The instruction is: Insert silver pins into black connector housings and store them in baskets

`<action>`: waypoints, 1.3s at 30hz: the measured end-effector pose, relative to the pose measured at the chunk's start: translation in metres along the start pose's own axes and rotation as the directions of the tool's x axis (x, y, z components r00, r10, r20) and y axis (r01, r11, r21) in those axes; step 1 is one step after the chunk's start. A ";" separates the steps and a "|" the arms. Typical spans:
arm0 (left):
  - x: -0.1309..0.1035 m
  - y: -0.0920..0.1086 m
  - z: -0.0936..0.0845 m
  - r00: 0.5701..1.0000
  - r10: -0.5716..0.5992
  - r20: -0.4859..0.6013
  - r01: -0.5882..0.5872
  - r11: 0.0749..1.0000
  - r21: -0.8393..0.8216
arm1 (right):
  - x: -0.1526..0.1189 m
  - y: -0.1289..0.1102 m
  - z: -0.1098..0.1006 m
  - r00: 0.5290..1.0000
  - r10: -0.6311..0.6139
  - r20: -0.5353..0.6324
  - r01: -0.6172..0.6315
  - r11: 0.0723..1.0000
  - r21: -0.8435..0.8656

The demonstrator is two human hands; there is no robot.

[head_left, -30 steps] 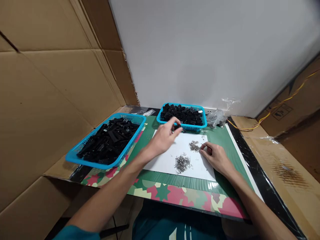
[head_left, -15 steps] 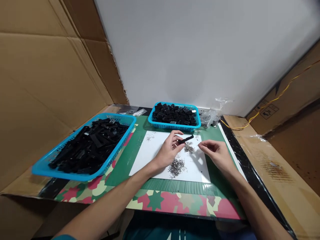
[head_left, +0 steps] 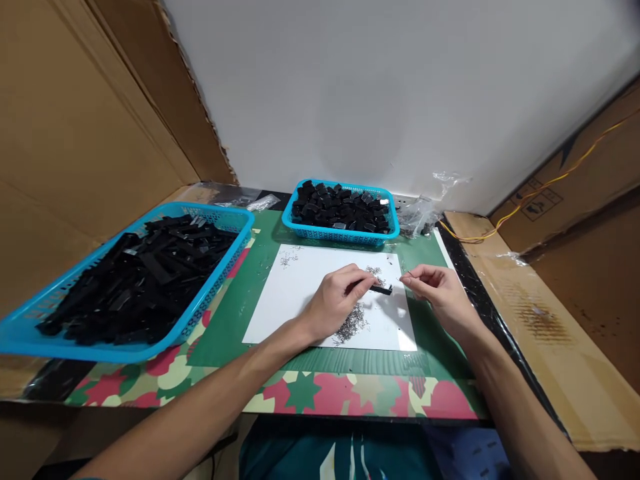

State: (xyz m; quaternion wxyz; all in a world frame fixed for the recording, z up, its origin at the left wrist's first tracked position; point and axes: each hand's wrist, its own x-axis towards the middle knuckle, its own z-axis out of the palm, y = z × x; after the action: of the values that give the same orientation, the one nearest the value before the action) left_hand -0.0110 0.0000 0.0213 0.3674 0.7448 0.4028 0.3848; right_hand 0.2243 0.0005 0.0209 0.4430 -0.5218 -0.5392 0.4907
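Observation:
My left hand [head_left: 336, 300] is closed around a slim black plastic piece [head_left: 383, 290], whose end sticks out to the right past the fingertips. To the right, my right hand [head_left: 434, 285] pinches with thumb and forefinger; a tiny thin metal bit seems to show at the fingertips, too small to name. Below both hands lies a white sheet [head_left: 280, 300]. One heap of small metal parts [head_left: 353, 325] sits under my left wrist side, and a smaller heap [head_left: 374, 272] lies just beyond the black piece. A few loose bits [head_left: 287, 259] are scattered at the sheet's far left.
A large blue basket [head_left: 200, 320] of long black pieces stands on the left. Behind the sheet is a smaller blue basket [head_left: 340, 235] with short black parts. Clear plastic bags [head_left: 417, 215] lie beside it. Cardboard [head_left: 540, 320] and a yellow wire [head_left: 510, 233] border the right.
My left hand has turned, so the black piece now points right and slightly down instead of up. My right hand stays pinched near it. The view has shifted a little.

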 end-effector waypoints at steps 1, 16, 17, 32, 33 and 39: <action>0.000 0.000 0.000 1.000 0.003 0.006 -0.003 1.000 -0.002 | 0.000 0.001 0.000 1.000 0.010 0.008 -0.010 1.000 0.012; -0.004 -0.013 0.004 0.960 0.228 0.162 -0.267 0.921 0.283 | 0.000 0.009 0.008 0.982 0.172 0.076 -0.149 0.959 -0.242; -0.004 -0.014 0.004 0.947 0.268 0.178 -0.312 0.899 0.308 | 0.000 0.010 0.008 0.982 0.171 0.078 -0.145 0.955 -0.257; -0.004 -0.019 0.007 0.867 0.394 0.306 -0.497 0.727 0.474 | -0.003 0.015 0.016 0.993 0.118 0.026 -0.100 0.922 -0.375; -0.004 -0.019 0.007 0.869 0.391 0.305 -0.494 0.730 0.472 | -0.003 0.014 0.017 0.994 0.105 0.021 -0.089 0.919 -0.385; -0.004 -0.018 0.007 0.887 0.351 0.299 -0.455 0.772 0.443 | -0.005 0.012 0.021 1.000 -0.006 -0.004 0.003 0.884 -0.467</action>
State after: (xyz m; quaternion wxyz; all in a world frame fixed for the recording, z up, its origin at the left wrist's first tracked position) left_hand -0.0123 0.0023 0.0015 0.1079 0.9178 0.2799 0.2601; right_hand 0.2057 -0.0066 0.0070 0.3072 -0.6131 -0.6413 0.3442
